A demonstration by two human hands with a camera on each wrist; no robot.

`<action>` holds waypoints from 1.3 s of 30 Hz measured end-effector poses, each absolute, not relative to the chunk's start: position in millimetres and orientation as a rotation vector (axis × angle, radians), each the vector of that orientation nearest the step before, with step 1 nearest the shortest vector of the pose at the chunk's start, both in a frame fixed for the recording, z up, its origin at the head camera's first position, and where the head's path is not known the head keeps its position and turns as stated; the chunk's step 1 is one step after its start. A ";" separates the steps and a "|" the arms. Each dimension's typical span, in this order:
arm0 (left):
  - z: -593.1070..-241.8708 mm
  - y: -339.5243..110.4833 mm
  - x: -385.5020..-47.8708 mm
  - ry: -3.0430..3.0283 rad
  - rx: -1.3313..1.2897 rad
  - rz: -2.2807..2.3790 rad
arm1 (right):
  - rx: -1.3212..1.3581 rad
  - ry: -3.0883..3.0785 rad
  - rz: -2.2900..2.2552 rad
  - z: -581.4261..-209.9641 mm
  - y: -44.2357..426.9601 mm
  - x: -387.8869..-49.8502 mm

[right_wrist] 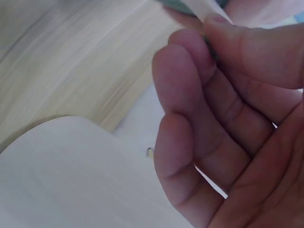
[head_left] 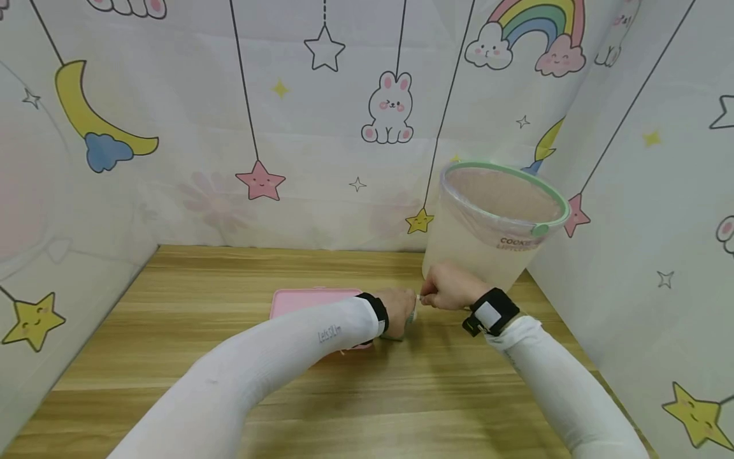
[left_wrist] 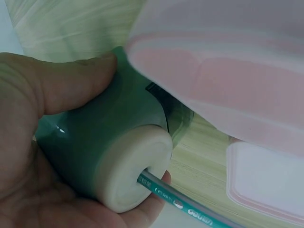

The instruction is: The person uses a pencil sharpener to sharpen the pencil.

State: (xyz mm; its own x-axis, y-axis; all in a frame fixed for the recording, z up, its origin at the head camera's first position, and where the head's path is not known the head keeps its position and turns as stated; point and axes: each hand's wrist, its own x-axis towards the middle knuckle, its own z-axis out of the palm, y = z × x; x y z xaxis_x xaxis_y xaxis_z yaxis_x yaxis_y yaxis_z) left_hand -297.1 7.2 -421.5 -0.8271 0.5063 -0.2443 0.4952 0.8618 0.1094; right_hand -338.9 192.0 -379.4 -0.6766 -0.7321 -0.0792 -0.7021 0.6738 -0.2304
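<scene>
In the head view, the left hand and the right hand meet near the middle of the tabletop, their fingers close together; what lies between them is too small there to read. A pink box lies just left of the left hand, partly hidden by the forearm. A tall bin with a green rim stands at the far right, beyond the right hand.

In the left wrist view, the left hand's grip is narrow around a green sharpener, thumb on one side and fingers wrapped beneath. A teal pencil enters the hole in the sharpener's pale round face. So the pencil is already inserted, and taking it out again is not yet done. Its tip is hidden inside, so I cannot tell how sharp it is, nor how much turning is left. No shavings can be made out.

In the right wrist view, the right hand's thumb and forefinger pinch a narrow pale length by the edge of the green sharpener, most likely the pencil, though blur blunts the detail. The other fingers curl in towards the palm. On this showing, the work looks to be midway, with both things held.
</scene>
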 end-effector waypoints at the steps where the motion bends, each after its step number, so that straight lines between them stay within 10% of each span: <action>1: -421.3 7.5 -296.2 2.773 0.764 0.054 | -1.153 2.732 -0.257 -381.7 192.0 -340.5; 8: -420.6 14.0 -291.0 2.817 0.767 -0.053 | -1.142 2.795 -0.048 -404.4 190.2 -348.2; 17: -534.2 27.1 -401.8 2.781 0.869 -0.024 | -1.120 2.830 -0.009 -410.6 186.3 -345.0; 39: -450.5 14.1 -315.6 2.863 0.800 0.020 | -1.202 2.799 -0.102 -440.1 185.8 -337.5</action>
State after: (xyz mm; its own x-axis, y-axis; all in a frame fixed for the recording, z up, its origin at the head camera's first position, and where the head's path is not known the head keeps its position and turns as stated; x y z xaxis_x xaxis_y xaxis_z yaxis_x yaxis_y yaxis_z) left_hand -315.6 14.1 -450.5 -0.8418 0.5161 -0.1583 0.5138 0.8559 0.0584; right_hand -337.5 185.8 -440.1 -0.6850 -0.7261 -0.0597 -0.7198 0.6872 -0.0986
